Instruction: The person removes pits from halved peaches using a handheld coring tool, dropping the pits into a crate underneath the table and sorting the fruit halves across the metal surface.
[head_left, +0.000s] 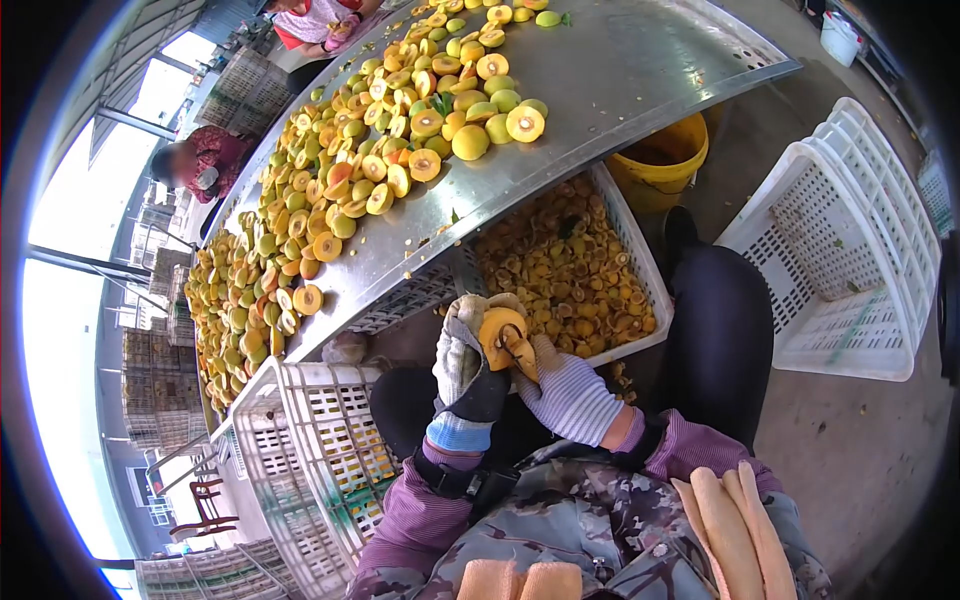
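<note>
Far left: stacked crates [160,375] are seen piled in the background, with a brown chair [205,512] caught below them.
Worktop's far edge: a person in dark red [222,152] is glimpsed beside the metal worktop [650,50], and another in pink and red [310,25] is spotted farther up.
Lower left: white perforated crates [318,425] are tilted together, right beside the wearer's left knee.
Fruit heap: much of the worktop is covered by yellow-green fruit [345,165], many pieces cut in half with orange flesh shown (a few green leaves are mixed in).
Left hand: here, in a greyish work glove, the hand [463,355] is curled around an orange fruit half [495,335], which is held above the lap, cut face up.
Cut face: a brown curved piece [517,350] is laid across it; whether tool or fruit cannot be told.
Right hand: in a striped glove, the hand [575,400] is brought against the fruit's lower right, fingers bent; what is pinched cannot be made out.
Under the worktop: a white crate [640,250] is loaded with fruit pieces, a yellow bucket [683,165] placed behind.
Far right: nested white crates [850,335] are tipped sideways on the floor.
</note>
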